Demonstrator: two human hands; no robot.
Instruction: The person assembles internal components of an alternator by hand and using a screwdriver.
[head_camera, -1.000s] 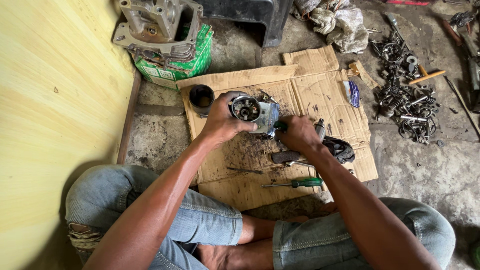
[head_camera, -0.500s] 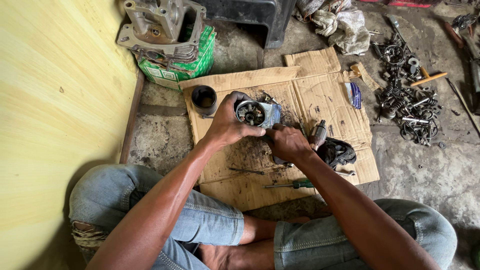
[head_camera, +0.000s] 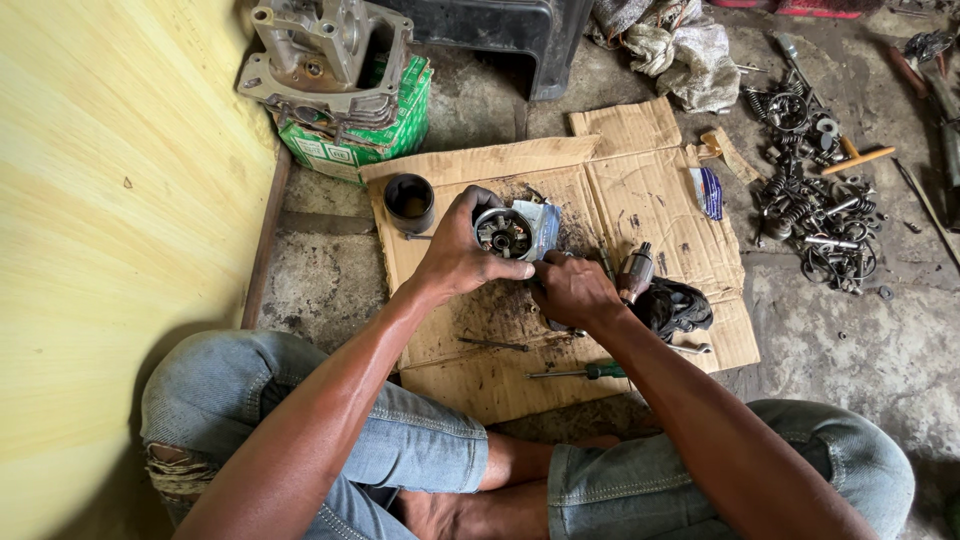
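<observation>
Left hand (head_camera: 455, 255) is clamped around a round motor housing (head_camera: 503, 232), open end up (exposing its inside), above the cardboard (head_camera: 640, 190). Right hand (head_camera: 572, 292), fingers curled together, touches its rim; what it pinches cannot be told. 1 screwdriver (head_camera: 585, 372) lies near the cardboard's front edge.

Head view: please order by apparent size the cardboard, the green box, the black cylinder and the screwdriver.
1. Cardboard
2. Green box
3. Screwdriver, long but thin
4. Black cylinder
The last two look close; their order is unsure.

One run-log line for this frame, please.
left hand: grips round motor housing | right hand: fingertips at housing's lower edge | on cardboard: black cylinder, green-handled screwdriver, black rag
</observation>
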